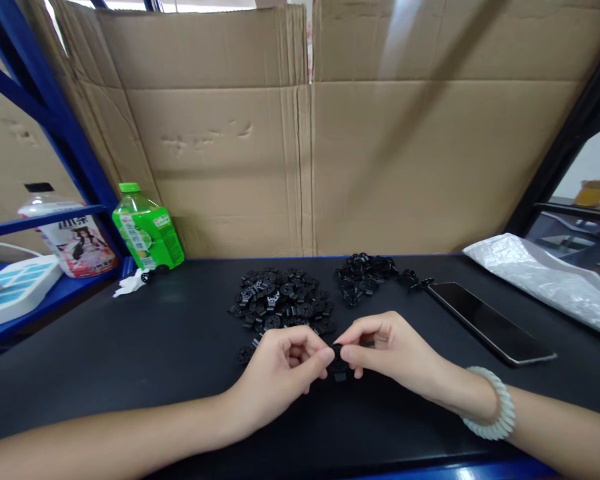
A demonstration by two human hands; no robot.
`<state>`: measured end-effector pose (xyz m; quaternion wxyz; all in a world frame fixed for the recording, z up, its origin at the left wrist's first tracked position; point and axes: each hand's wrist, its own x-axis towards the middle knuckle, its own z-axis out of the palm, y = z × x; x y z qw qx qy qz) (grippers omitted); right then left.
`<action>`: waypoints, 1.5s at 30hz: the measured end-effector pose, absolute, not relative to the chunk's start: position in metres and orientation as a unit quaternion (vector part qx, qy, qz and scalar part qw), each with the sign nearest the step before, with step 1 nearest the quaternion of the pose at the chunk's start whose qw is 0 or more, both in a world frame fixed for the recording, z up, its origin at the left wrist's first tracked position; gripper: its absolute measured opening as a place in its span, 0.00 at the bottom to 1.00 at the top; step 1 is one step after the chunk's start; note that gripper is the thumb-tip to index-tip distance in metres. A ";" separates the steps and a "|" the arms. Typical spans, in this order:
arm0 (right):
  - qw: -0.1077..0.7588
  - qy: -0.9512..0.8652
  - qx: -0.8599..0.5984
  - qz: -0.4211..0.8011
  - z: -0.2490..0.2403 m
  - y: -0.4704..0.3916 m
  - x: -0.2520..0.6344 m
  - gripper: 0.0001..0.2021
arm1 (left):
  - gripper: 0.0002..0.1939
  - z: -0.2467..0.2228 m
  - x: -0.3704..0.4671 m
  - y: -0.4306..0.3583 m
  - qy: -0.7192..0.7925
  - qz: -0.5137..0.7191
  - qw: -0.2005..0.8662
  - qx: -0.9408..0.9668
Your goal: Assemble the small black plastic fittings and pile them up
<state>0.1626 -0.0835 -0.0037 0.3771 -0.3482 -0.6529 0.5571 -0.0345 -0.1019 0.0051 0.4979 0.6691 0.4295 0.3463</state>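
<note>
Between the fingertips of both hands is a small round black plastic part (337,363), with a short tab at its lower edge. My left hand (290,363) is closed in a pinch on its left side. On the other side, my right hand (385,350) pinches it between thumb and fingers; a pale beaded bracelet (495,403) circles that wrist. The fingers cover much of the part. Just beyond my left hand lies a heap of similar black plastic parts (280,297). A smaller pile of glossy black pieces (365,273) sits behind my right hand.
A phone (490,323) lies on the black tabletop (130,360) at right, near a silvery bubble-wrap pouch (550,277). At back left stand a green drink bottle (150,230) and a pink-labelled bottle (80,240). Cardboard panels (220,167) wall off the back.
</note>
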 end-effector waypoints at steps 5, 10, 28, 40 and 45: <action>0.390 -0.653 -0.343 0.551 -0.002 -0.086 0.162 0.07 | 0.12 0.006 -0.034 -0.103 0.428 0.349 0.499 0.668; 0.395 -0.639 -0.347 0.562 -0.002 -0.087 0.158 0.08 | 0.12 0.003 -0.035 -0.103 0.439 0.339 0.487 0.675; 0.402 -0.628 -0.346 0.570 -0.009 -0.087 0.157 0.10 | 0.13 -0.002 -0.036 -0.100 0.441 0.334 0.492 0.673; 0.399 -0.615 -0.361 0.576 -0.005 -0.090 0.156 0.11 | 0.11 0.005 -0.034 -0.101 0.435 0.340 0.490 0.675; 0.406 -0.635 -0.332 0.567 -0.006 -0.085 0.158 0.09 | 0.10 0.007 -0.035 -0.096 0.449 0.338 0.472 0.680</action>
